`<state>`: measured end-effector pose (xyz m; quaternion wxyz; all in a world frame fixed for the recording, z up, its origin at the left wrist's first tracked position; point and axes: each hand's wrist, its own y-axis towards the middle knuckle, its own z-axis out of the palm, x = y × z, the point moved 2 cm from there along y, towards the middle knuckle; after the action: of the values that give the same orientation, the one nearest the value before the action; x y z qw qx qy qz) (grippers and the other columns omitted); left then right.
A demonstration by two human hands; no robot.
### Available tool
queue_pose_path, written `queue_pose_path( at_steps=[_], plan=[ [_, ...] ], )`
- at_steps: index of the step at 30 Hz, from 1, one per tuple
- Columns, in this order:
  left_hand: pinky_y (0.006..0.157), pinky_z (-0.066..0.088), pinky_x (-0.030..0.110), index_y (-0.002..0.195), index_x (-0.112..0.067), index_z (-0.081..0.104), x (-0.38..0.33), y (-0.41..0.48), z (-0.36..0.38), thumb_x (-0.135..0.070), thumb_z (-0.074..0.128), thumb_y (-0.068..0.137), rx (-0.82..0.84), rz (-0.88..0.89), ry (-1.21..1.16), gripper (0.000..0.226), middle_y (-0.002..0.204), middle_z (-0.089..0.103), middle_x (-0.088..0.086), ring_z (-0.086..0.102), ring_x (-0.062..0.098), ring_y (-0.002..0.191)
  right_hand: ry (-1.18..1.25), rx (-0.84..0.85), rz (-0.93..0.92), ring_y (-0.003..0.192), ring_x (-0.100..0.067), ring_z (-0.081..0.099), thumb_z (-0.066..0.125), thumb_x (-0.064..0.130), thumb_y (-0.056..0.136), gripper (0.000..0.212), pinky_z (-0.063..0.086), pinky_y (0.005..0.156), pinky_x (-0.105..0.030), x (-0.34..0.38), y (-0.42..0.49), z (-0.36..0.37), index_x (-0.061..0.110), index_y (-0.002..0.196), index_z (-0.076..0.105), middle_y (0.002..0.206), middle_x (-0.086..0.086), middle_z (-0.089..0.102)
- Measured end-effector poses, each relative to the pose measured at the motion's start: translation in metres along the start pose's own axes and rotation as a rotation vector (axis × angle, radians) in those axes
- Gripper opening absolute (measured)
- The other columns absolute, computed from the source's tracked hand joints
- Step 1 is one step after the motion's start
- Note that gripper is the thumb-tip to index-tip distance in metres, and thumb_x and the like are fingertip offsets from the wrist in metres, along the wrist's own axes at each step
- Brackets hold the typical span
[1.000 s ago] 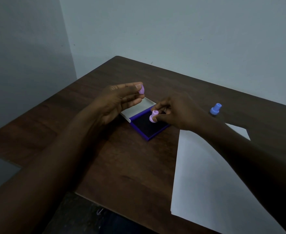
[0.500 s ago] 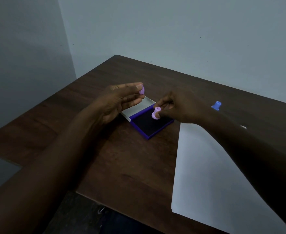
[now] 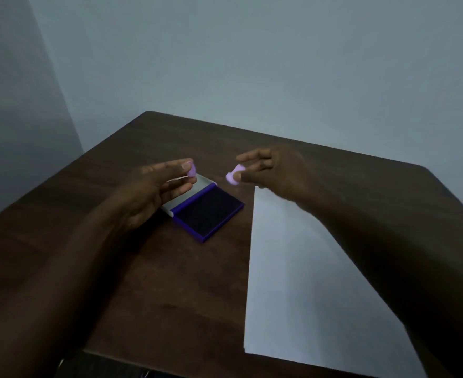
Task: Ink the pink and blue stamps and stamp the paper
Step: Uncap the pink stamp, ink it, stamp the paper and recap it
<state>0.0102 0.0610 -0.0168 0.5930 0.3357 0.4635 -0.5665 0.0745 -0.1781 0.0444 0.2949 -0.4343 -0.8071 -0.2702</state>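
My right hand [image 3: 275,169] pinches the pink stamp [image 3: 233,177] by its handle and holds it in the air, tilted, to the right of and above the open ink pad [image 3: 208,212]. The pad has a purple frame and a dark ink surface, with its white lid [image 3: 188,196] folded back to the left. My left hand [image 3: 158,190] hovers over the lid and grips a small pink cap [image 3: 191,170] between thumb and forefinger. The white paper [image 3: 304,282] lies on the table to the right of the pad. The blue stamp is hidden behind my right hand.
Everything sits on a dark brown wooden table [image 3: 148,282] pushed into a corner of grey-blue walls [image 3: 252,55]. The table's near edge runs along the bottom, just below the paper's front edge.
My right hand has lifted the pink stamp off the ink pad and carried it up and to the right, toward the paper. The left hand has kept its place with the cap.
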Motion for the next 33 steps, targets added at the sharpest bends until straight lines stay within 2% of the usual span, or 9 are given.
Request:
queue_pose_path(
  at_steps=[3, 5, 8, 11, 13, 15, 17, 21, 33],
  plan=[
    [0.071, 0.061, 0.021, 0.113, -0.014, 0.074, 0.004, 0.005, 0.002, -0.021, 0.077, 0.078, 0.026, -0.007, 0.002, 0.035, 0.108, 0.080, 0.004, 0.076, 0.016, 0.100, 0.128, -0.102, 0.058, 0.066, 0.002, 0.069, 0.083, 0.050, 0.061, 0.035, 0.055, 0.056, -0.018, -0.010, -0.003, -0.039, 0.028, 0.089, 0.079, 0.082, 0.015, 0.078],
    [0.077, 0.060, 0.023, 0.122, -0.014, 0.070, 0.008, 0.010, 0.000, -0.020, 0.071, 0.090, 0.034, 0.009, 0.031, 0.032, 0.118, 0.077, 0.005, 0.073, 0.018, 0.108, 0.127, -0.124, 0.076, 0.057, -0.001, 0.065, 0.084, 0.046, 0.062, 0.032, 0.052, 0.054, -0.018, -0.016, -0.004, -0.056, 0.025, 0.086, 0.080, 0.077, 0.009, 0.078],
    [0.085, 0.060, 0.027, 0.127, -0.013, 0.068, 0.012, 0.015, -0.001, -0.020, 0.069, 0.094, 0.026, 0.011, 0.045, 0.034, 0.126, 0.074, 0.008, 0.071, 0.021, 0.115, 0.031, -0.101, 0.100, 0.060, -0.005, 0.065, 0.085, 0.033, 0.069, 0.021, 0.053, 0.058, -0.022, -0.025, -0.001, -0.067, 0.021, 0.085, 0.082, 0.077, 0.004, 0.078],
    [0.089, 0.060, 0.029, 0.128, -0.012, 0.068, 0.011, 0.016, -0.001, -0.019, 0.068, 0.095, 0.016, 0.008, 0.051, 0.034, 0.129, 0.072, 0.009, 0.070, 0.023, 0.116, -0.099, -0.121, 0.134, 0.054, 0.001, 0.063, 0.087, 0.031, 0.066, 0.019, 0.052, 0.055, -0.022, -0.036, 0.003, -0.062, 0.023, 0.082, 0.082, 0.076, 0.009, 0.077],
    [0.087, 0.061, 0.029, 0.128, -0.012, 0.068, 0.011, 0.014, 0.001, -0.018, 0.067, 0.095, 0.011, 0.005, 0.051, 0.033, 0.126, 0.073, 0.009, 0.071, 0.022, 0.114, -0.161, -0.106, 0.145, 0.053, 0.007, 0.062, 0.088, 0.031, 0.065, 0.019, 0.046, 0.054, -0.017, -0.044, 0.007, -0.055, 0.024, 0.081, 0.082, 0.076, 0.012, 0.075],
    [0.080, 0.061, 0.025, 0.125, -0.012, 0.069, 0.009, 0.010, 0.003, -0.017, 0.067, 0.094, 0.011, 0.007, 0.047, 0.031, 0.121, 0.075, 0.006, 0.072, 0.020, 0.110, -0.208, -0.067, 0.160, 0.062, 0.004, 0.064, 0.088, 0.032, 0.067, 0.020, 0.045, 0.057, -0.017, -0.050, 0.009, -0.047, 0.023, 0.084, 0.081, 0.078, 0.012, 0.075],
    [0.072, 0.061, 0.022, 0.116, -0.013, 0.073, 0.005, 0.005, 0.007, -0.016, 0.072, 0.088, 0.007, -0.004, 0.036, 0.029, 0.112, 0.078, 0.004, 0.075, 0.018, 0.103, -0.248, -0.028, 0.177, 0.071, -0.001, 0.064, 0.086, 0.032, 0.069, 0.022, 0.046, 0.059, -0.017, -0.054, 0.012, -0.040, 0.022, 0.089, 0.081, 0.084, 0.007, 0.076],
    [0.064, 0.061, 0.020, 0.096, -0.018, 0.080, 0.000, -0.001, 0.012, -0.020, 0.078, 0.070, -0.011, -0.028, 0.023, 0.026, 0.098, 0.082, 0.002, 0.078, 0.015, 0.091, -0.282, 0.012, 0.189, 0.069, -0.002, 0.060, 0.086, 0.031, 0.071, 0.025, 0.038, 0.055, -0.016, -0.057, 0.016, -0.030, 0.021, 0.093, 0.081, 0.091, 0.004, 0.077],
    [0.064, 0.060, 0.019, 0.102, -0.016, 0.076, -0.004, -0.006, 0.015, -0.020, 0.076, 0.070, 0.003, -0.037, 0.006, 0.032, 0.096, 0.082, 0.001, 0.078, 0.014, 0.090, -0.300, 0.010, 0.166, 0.065, 0.002, 0.059, 0.086, 0.027, 0.071, 0.026, 0.040, 0.055, -0.014, -0.056, 0.021, -0.024, 0.018, 0.095, 0.081, 0.095, -0.001, 0.079]
  ],
)
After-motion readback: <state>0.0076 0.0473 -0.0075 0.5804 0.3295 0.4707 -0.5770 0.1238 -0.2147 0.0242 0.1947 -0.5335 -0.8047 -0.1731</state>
